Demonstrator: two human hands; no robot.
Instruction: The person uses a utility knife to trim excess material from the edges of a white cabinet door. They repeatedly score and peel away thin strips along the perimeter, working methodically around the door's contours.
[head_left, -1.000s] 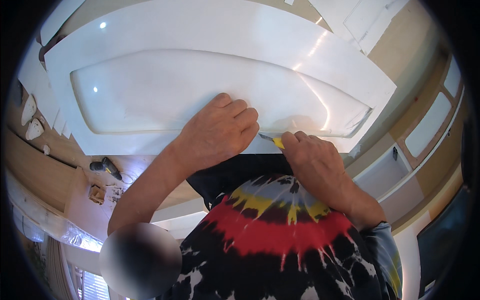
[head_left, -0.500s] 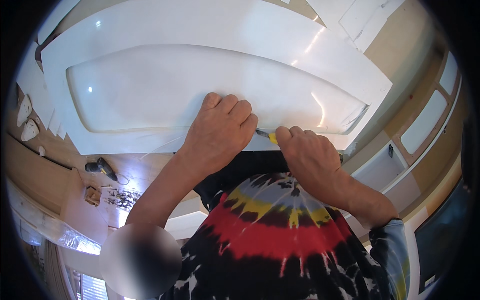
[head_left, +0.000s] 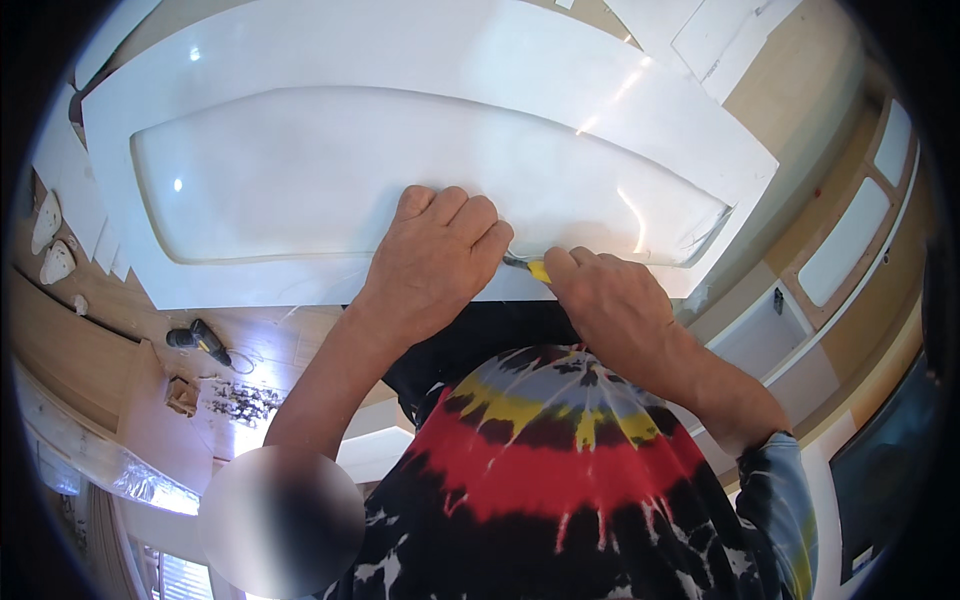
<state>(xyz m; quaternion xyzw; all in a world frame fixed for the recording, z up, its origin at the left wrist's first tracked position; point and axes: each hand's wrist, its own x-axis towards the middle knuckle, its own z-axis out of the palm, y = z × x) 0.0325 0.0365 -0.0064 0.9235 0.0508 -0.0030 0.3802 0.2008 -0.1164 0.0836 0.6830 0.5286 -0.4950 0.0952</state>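
A white panel door (head_left: 560, 60) with a recessed, arched middle lies flat before me. My left hand (head_left: 430, 250) rests on its near edge strip, fingers curled under; whatever they grip, if anything, is hidden beneath them. Closed around a yellow-handled utility knife (head_left: 539, 271), my right hand (head_left: 615, 295) sits just to the right. The knife's dark tip end points left, along the near groove of the recess, and reaches close to my left fingers. A thin pale line runs along that groove on both sides of my hands.
On the floor at left lie a cordless drill (head_left: 205, 340), a small brown cardboard box (head_left: 182, 396) and dark scattered bits (head_left: 245, 402). White panels (head_left: 690, 45) lie beyond the door at upper right. Wooden frames with white panels (head_left: 848, 245) stand at right.
Both hands and the knife have shifted slightly left in the picture, the knife a little more tilted. The whole view has moved slightly too. Both grips look the same.
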